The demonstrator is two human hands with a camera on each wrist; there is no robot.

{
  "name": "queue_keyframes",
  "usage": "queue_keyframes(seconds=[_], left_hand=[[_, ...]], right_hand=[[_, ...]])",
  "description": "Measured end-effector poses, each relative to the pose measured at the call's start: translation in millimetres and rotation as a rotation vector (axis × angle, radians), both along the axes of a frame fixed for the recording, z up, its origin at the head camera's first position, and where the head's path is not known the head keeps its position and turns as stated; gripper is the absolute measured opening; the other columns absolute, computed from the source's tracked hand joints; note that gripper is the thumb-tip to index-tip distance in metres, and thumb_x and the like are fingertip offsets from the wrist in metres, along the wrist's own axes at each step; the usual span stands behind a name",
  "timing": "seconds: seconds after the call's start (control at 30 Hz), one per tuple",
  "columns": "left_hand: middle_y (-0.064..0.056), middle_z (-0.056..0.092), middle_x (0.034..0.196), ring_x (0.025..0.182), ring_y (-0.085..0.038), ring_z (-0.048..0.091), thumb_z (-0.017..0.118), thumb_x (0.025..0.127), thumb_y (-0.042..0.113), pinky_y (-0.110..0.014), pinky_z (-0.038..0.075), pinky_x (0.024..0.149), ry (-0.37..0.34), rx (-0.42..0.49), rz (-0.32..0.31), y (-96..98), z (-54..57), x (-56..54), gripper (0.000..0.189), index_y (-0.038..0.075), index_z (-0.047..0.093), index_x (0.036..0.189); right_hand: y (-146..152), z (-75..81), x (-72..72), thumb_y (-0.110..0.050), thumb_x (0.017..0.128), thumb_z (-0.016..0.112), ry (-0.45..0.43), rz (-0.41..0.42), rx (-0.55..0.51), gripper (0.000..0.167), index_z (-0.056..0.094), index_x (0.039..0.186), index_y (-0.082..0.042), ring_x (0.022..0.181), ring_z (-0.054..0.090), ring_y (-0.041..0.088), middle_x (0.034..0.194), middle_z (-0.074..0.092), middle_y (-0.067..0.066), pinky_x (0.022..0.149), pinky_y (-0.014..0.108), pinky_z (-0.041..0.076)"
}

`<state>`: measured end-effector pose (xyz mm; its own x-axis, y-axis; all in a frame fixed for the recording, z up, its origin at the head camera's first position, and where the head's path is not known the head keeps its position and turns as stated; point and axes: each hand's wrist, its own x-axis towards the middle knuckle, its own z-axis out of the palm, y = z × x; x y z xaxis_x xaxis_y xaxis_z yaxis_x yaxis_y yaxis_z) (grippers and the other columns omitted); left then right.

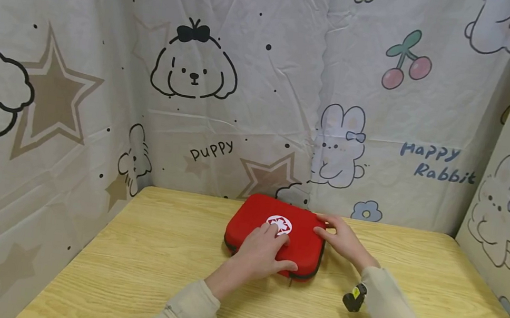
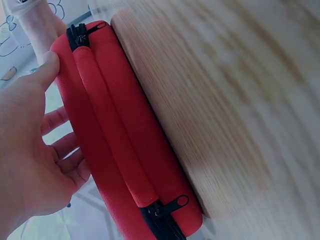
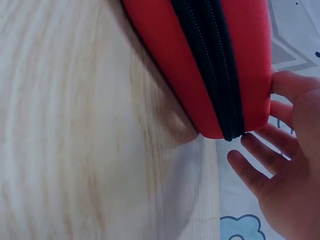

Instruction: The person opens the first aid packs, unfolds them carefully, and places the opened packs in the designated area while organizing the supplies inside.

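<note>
A red zippered case with a white round emblem on its lid lies closed on the wooden table. My left hand rests on the lid from the front, fingers spread over the emblem's lower edge and thumb near the front edge. At the back right corner, my right hand touches the case with its thumb on the lid and its fingers loosely bent around the corner. In the left wrist view, a red strip runs along the front side between two black zipper pulls. Black zipper lines the right side.
The light wood table reaches back to a pale curtain printed with cartoon animals, stars and cherries. Similar cloth hangs on both sides. A small black device with a yellow spot sits at my right sleeve cuff.
</note>
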<state>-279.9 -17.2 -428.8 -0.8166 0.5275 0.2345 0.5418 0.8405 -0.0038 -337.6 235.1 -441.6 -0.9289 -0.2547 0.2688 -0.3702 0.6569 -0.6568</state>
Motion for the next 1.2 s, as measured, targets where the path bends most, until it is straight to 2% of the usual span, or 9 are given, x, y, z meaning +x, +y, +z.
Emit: queue_keyframes(seconds=[0.23, 0.43, 0.63, 0.87, 1.03, 1.13, 1.2], left_hand=[[-0.001, 0.055, 0.118, 0.112, -0.017, 0.05, 0.063, 0.085, 0.068, -0.033, 0.045, 0.097, -0.024, 0.034, -0.015, -5.3, -1.1, -1.8, 0.054, 0.026, 0.064, 0.119], [0.0, 0.056, 0.119, 0.11, -0.017, 0.051, 0.065, 0.084, 0.065, -0.033, 0.043, 0.098, -0.043, 0.067, -0.062, -16.4, 0.2, -6.2, 0.053, 0.025, 0.065, 0.119], [0.0, 0.057, 0.124, 0.117, -0.019, 0.05, 0.069, 0.084, 0.061, -0.035, 0.041, 0.105, -0.136, 0.07, -0.099, -29.5, 8.9, -11.6, 0.053, 0.026, 0.065, 0.123], [0.002, 0.055, 0.118, 0.111, -0.014, 0.049, 0.07, 0.088, 0.049, -0.028, 0.044, 0.098, -0.208, 0.093, -0.171, -43.2, 11.2, -18.8, 0.049, 0.023, 0.063, 0.13], [-0.002, 0.054, 0.133, 0.126, -0.018, 0.047, 0.069, 0.092, 0.042, -0.031, 0.042, 0.106, -0.27, 0.137, -0.206, -49.9, 11.1, -20.2, 0.048, 0.02, 0.061, 0.134], [-0.004, 0.054, 0.136, 0.129, -0.019, 0.047, 0.069, 0.092, 0.037, -0.033, 0.042, 0.108, -0.285, 0.153, -0.223, -53.4, 12.0, -20.9, 0.046, 0.019, 0.063, 0.133], [-0.002, 0.056, 0.132, 0.126, -0.018, 0.049, 0.07, 0.092, 0.034, -0.032, 0.043, 0.106, -0.28, 0.161, -0.236, -55.6, 12.6, -21.7, 0.042, 0.018, 0.065, 0.131]], right_hand=[[2, 0.8, 8.3, -0.03, 0.096, 0.065, -0.001, -0.037, 0.004, 0.05, 0.058, 0.135, 0.0, 0.113, 0.06, 0.041, 0.134, 0.054, 0.023, 0.097, 0.053, 0.049], [2, 3.6, 16.5, -0.031, 0.094, 0.068, 0.009, -0.063, 0.015, 0.049, 0.061, 0.13, 0.001, 0.105, 0.062, 0.036, 0.121, 0.056, 0.019, 0.09, 0.045, 0.05], [-1, 3.9, 25.0, -0.034, 0.091, 0.071, 0.012, -0.115, 0.037, 0.047, 0.065, 0.123, 0.0, 0.099, 0.063, 0.031, 0.112, 0.056, 0.015, 0.085, 0.037, 0.051], [-4, 8.7, 37.3, -0.036, 0.088, 0.074, -0.01, -0.159, 0.056, 0.047, 0.065, 0.116, 0.0, 0.089, 0.061, 0.024, 0.107, 0.052, 0.015, 0.08, 0.034, 0.05], [-6, 7.7, 44.9, -0.04, 0.087, 0.074, -0.024, -0.184, 0.084, 0.046, 0.064, 0.112, -0.002, 0.085, 0.056, 0.021, 0.104, 0.049, 0.014, 0.075, 0.031, 0.046], [-7, 5.8, 50.0, -0.042, 0.087, 0.074, -0.025, -0.194, 0.093, 0.045, 0.063, 0.11, -0.005, 0.084, 0.054, 0.02, 0.103, 0.047, 0.014, 0.074, 0.031, 0.044], [-8, 5.1, 53.8, -0.044, 0.087, 0.073, -0.017, -0.195, 0.1, 0.045, 0.062, 0.107, -0.006, 0.083, 0.051, 0.02, 0.102, 0.046, 0.013, 0.072, 0.031, 0.043]])
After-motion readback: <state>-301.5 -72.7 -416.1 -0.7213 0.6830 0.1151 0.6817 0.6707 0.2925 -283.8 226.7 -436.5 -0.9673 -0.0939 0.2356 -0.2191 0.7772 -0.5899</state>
